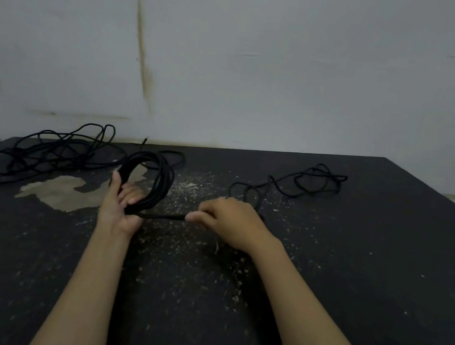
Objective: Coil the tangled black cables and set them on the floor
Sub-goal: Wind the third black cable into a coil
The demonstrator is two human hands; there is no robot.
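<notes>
Coil (148,183) held upright in left hand (120,202), fingers curled through the loop, thumb up its outer side; grip clenched on the bundled turns, just above the desk (351,271). From the bottom of the coil one taut strand (163,216) runs level and rightward, straight into the right hand (223,220), which pinches it at the fingertips. Strand's long axis: left–right, between the two hands, which sit near each other.

Beyond the right hand the loose tail (299,180) lies away and to the right, in slack loops at the far side of the desk. So the feed comes from the right; the right hand is the nearer one to it.

Count: one coil in hand, one loose tail (seemingly the same cable, join hidden behind the hand), one separate tangled heap (42,148) far left on the desk. Two hands, both occupied.

Judgement: coiling partway done; nothing on the floor yet.
</notes>
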